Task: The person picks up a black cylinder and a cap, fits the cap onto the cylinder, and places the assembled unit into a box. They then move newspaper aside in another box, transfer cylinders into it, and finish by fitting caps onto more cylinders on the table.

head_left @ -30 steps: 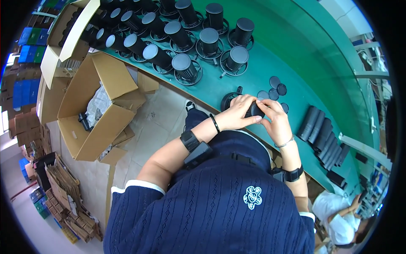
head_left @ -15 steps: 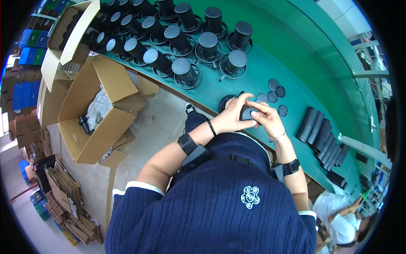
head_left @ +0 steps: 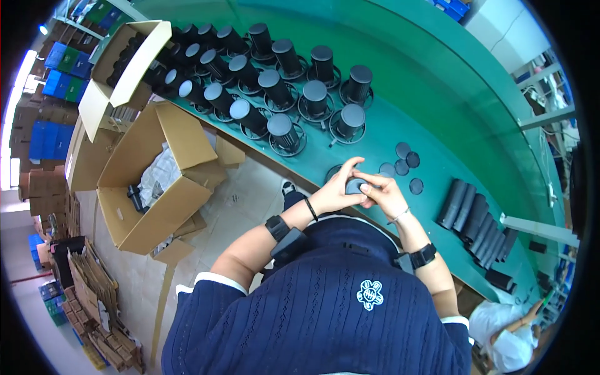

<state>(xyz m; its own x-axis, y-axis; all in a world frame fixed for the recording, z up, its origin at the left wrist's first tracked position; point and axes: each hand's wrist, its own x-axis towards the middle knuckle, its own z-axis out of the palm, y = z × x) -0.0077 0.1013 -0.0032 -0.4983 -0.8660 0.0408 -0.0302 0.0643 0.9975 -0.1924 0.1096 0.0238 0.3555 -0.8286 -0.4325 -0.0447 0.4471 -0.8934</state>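
At the table's near edge, my left hand curls round a black cylinder with a round cap, its thumb and index finger on either side. My right hand grips the same cylinder from the right, its thumb on the cap's top. The cylinder's lower part is hidden by my hands and body. Part of a dark round base shows behind my left fingers. Just beyond my right hand, several flat dark discs lie loose on the green table.
Rows of black cylinders on ringed bases stand at the far left. Black tubes lie stacked at the right. An open cardboard box stands left of the table, and another box behind it. A person in white is at lower right.
The view has shifted, so the table and its contents appear lower. Both hands stay on the capped cylinder, which now shows its cap more toward me.
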